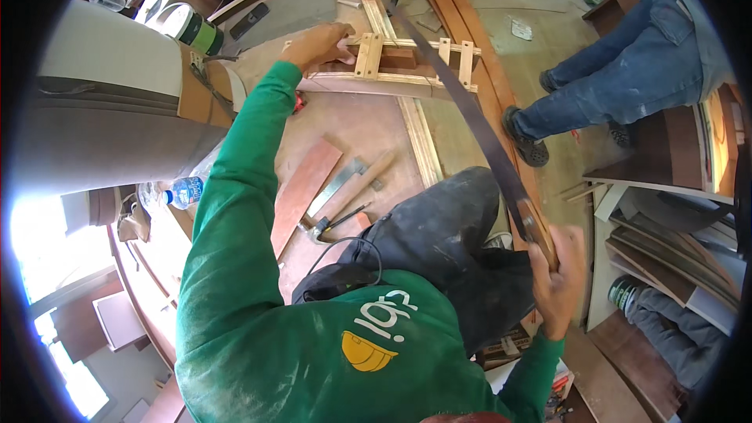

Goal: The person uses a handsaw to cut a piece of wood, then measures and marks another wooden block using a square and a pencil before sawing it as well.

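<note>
So I'm watching this through the head cam from my end, and the right hand (562, 276) is wrapped tight around the wooden handle (539, 231) of a handsaw, over on the near right. The long dark blade (479, 113) slants away far and left, passing across the wooden trough (384, 88) between its cross slats (369, 56); can't tell from here if the teeth are touching wood. The left hand (317, 45) is at the trough's left end, fingers partly bent over it, but I can't make out whether it's really gripping or just pressing. There's a reddish-brown wood piece (403, 58) lying inside the trough, under the slats. A pale timber strip (423, 145) runs toward me from just below the trough. Closer in, on the brown panel (368, 125), I've got a long reddish offcut (307, 188), a narrow wood strip (359, 184) and a hammer (319, 229). Far left there's a dark phone (249, 21) and a bucket (193, 29) with a green label, with a water bottle (186, 192) nearer on the left. Over on the right, somebody in jeans (627, 78) and dark clogs (526, 141) is standing, well apart from the left hand, and stacked boards (666, 258) fill a rack nearer me.
</note>
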`<control>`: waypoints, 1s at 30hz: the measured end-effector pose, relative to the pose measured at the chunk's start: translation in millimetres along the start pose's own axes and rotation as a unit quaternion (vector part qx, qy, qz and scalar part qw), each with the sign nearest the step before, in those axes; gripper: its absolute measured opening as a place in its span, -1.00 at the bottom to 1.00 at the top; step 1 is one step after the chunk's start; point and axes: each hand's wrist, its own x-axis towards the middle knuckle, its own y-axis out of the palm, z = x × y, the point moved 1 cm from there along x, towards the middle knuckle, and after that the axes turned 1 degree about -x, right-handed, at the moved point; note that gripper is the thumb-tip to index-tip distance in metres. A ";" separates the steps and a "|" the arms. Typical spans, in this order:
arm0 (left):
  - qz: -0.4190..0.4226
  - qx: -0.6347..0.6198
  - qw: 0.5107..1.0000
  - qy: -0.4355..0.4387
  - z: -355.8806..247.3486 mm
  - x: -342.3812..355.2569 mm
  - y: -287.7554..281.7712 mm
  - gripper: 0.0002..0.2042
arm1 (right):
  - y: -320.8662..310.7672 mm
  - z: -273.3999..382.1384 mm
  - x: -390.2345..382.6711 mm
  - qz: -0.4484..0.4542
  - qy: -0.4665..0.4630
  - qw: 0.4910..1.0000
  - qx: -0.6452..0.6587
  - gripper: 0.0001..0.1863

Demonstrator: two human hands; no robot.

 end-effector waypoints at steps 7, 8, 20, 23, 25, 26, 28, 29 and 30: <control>-0.001 -0.016 1.000 0.007 -0.5 9.8 27.8 -0.47 | 46.7 -12.0 48.1 0.004 -0.091 0.996 -0.026 -0.58; -0.017 -0.018 1.000 0.016 4.1 9.5 30.5 -0.47 | 49.1 -13.9 49.4 -0.004 -0.108 0.993 -0.038 -0.57; -0.071 0.052 0.996 0.030 32.7 6.6 43.9 -0.43 | 22.9 -38.9 23.3 0.076 -0.052 0.993 -0.079 -0.53; -0.029 0.008 0.999 -0.010 12.3 12.8 39.2 -0.44 | 46.2 -47.2 34.4 0.067 -0.080 0.993 -0.054 -0.52; -0.016 -0.049 0.999 -0.017 8.3 12.2 37.9 -0.45 | 60.1 -50.3 45.6 0.062 -0.089 0.993 -0.037 -0.51; -0.038 -0.058 0.998 0.001 14.6 14.4 40.2 -0.46 | 65.1 -51.1 49.6 0.059 -0.089 0.994 -0.038 -0.51; -0.022 -0.055 0.998 -0.008 11.3 13.7 37.1 -0.47 | 64.0 -56.2 47.3 0.086 -0.068 0.992 -0.058 -0.50; -0.015 -0.051 0.999 -0.012 8.8 14.7 33.8 -0.47 | 60.6 -60.4 46.4 0.116 -0.050 0.989 -0.072 -0.50; -0.025 -0.025 0.999 -0.004 7.1 15.6 35.2 -0.44 | 57.6 -63.3 45.5 0.145 -0.033 0.985 -0.086 -0.50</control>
